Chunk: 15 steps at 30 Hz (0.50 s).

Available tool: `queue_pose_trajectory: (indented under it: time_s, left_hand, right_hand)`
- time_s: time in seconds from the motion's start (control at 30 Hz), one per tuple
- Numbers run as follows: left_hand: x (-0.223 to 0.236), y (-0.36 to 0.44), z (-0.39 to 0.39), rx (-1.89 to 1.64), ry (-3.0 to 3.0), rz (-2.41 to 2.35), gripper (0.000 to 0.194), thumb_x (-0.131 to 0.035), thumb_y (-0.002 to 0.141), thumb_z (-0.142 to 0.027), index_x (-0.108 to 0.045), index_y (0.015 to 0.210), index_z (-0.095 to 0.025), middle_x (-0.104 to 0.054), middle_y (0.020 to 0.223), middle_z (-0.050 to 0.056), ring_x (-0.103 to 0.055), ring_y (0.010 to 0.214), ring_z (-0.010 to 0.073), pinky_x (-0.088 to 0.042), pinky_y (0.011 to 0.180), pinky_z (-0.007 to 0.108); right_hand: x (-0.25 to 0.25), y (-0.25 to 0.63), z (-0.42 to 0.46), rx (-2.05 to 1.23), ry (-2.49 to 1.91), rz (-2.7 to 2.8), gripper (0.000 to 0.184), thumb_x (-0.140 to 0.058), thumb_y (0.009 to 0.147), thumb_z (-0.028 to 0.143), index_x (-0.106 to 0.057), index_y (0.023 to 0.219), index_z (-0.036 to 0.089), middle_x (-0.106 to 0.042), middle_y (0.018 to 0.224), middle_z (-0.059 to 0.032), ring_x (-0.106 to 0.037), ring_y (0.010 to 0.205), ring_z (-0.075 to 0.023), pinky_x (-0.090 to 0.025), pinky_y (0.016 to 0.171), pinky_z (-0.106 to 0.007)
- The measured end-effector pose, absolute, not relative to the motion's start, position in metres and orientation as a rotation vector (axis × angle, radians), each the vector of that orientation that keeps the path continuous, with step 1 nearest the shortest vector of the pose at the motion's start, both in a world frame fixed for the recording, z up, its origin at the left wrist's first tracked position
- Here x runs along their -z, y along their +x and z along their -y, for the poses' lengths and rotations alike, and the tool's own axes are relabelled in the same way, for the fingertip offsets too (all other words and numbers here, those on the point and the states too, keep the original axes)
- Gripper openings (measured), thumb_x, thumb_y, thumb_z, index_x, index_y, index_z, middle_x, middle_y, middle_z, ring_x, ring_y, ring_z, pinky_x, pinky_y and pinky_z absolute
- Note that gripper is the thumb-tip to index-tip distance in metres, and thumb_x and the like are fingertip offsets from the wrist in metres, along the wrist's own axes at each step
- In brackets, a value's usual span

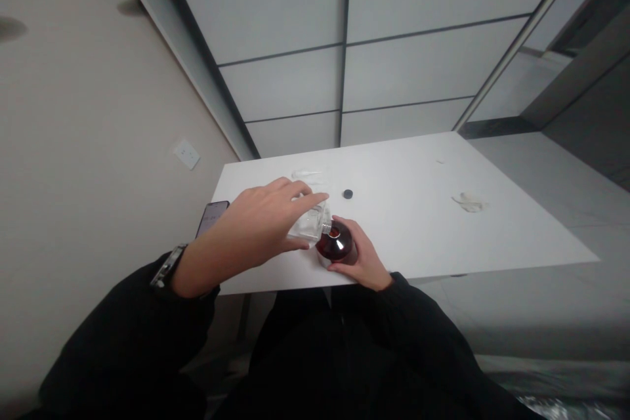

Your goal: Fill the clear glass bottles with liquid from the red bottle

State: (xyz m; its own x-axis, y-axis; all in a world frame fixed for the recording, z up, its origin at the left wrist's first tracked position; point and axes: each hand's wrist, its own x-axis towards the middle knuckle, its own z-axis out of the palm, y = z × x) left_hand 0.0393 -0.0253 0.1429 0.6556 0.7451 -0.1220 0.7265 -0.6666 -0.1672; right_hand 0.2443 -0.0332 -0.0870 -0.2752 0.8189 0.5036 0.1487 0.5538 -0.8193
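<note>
My left hand (256, 226) is closed round a small clear bottle (311, 223), tilted with its mouth down against the top of a round vessel of dark red liquid (336, 244). My right hand (358, 256) wraps that red vessel from the right, holding it on the white table (418, 210) near the front edge. A small black cap (348, 194) lies on the table just beyond both hands. A watch sits on my left wrist, above a black sleeve.
A phone (211, 215) lies at the table's left edge. Clear wrapping (310, 175) rests behind the hands, and a crumpled tissue (470, 202) lies to the right. A wall with a socket (186, 153) is on the left.
</note>
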Motion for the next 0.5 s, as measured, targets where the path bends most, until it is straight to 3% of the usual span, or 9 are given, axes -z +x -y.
queue_pose_trajectory:
  time_s: [0.5]
  left_hand:
    - [-0.1502,0.0469,0.0263,-0.360,-2.732,1.206,0.065,-0.076,0.092,-0.038,-0.048,0.150,-0.028,-0.064,0.143,0.010,-0.060,0.128,0.0303,-0.052,0.091,0.037]
  right_hand:
    - [0.0871,0.2430,0.0323,-0.813,-0.812,1.748,0.094,-0.082,0.075,0.068,-0.045,0.152,0.029,-0.061,0.144,-0.0149,-0.058,0.133,-0.0376,-0.046,0.113,-0.059]
